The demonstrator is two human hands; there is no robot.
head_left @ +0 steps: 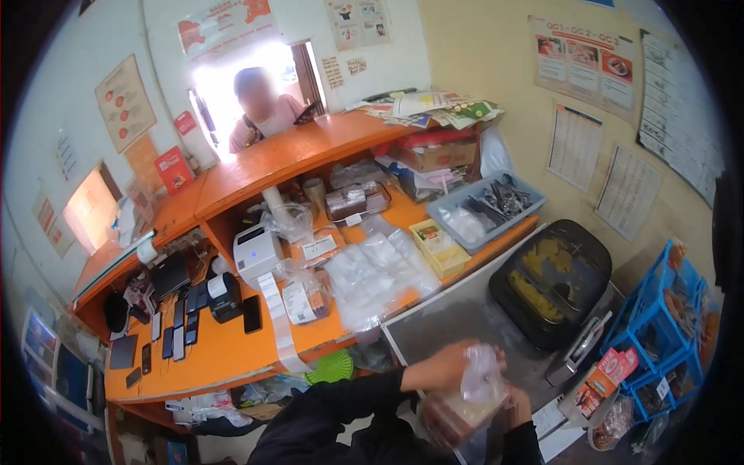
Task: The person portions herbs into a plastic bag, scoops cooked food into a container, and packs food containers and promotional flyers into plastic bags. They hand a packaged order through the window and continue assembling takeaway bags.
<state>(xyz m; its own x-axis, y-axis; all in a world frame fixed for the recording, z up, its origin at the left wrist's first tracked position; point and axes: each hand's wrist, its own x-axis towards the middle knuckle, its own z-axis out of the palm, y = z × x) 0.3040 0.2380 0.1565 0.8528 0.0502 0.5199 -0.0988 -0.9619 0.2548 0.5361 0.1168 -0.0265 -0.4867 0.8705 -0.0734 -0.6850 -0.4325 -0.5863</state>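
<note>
At the bottom right of centre, both of my hands are at a clear plastic bag point(463, 411) with brownish contents. My left hand point(443, 368) reaches across to the bag's gathered, whitish top, its fingers closed around it. Lower down on the right side, my right hand point(518, 408) has its fingers bent against the bag. The bag is above the near edge of a grey metal worktop point(434, 325). Its lower part is blurred. Beyond it on the worktop is a black pan point(552, 283) with yellow food inside.
An orange counter point(209, 349) at left holds phones, printers and plastic bags. A blue-grey tray point(484, 209) of wrapped cutlery sits at its right end. Blue baskets point(659, 325) stand at far right. A person point(267, 112) is beyond the high ledge.
</note>
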